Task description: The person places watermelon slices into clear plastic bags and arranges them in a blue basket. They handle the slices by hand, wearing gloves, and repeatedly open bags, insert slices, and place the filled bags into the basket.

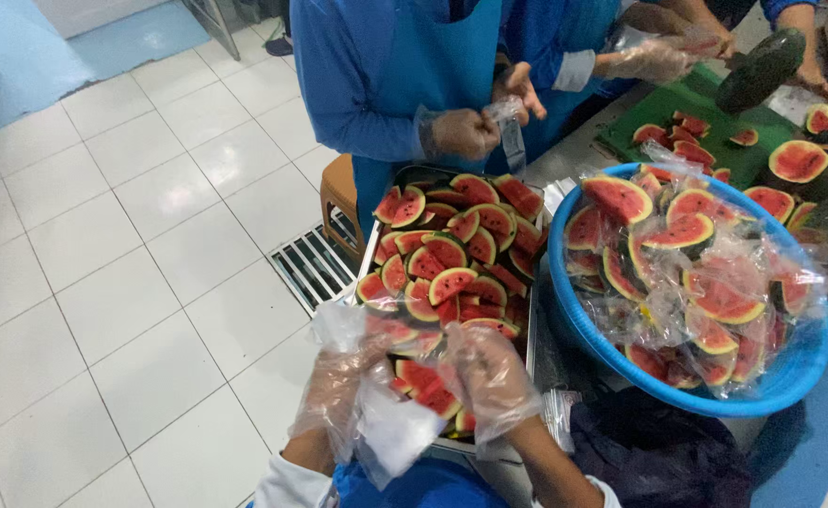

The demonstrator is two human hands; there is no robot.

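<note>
Both hands wear loose, crinkled clear plastic gloves. The left hand and the right hand hover over the near end of the tray, and between them they pinch a thin clear bag, its film bunched and cloudy. The fingers of each hand are curled around the bag's edges (whether a slice sits inside, I cannot tell).

The tray is shiny metal, heaped with watermelon wedges, red flesh, dark seeds, green rind, cut in rough triangles. To the right of the tray sits a round blue plastic basin piled with wedges already in glossy bags. Beyond the basin, a green cutting board carries more slices and half melons.

Across the tray a co-worker in a blue apron handles another clear bag with gloved hands. Left of the tray lies a white tiled floor, with a slotted drain grate close by the tray's corner.
</note>
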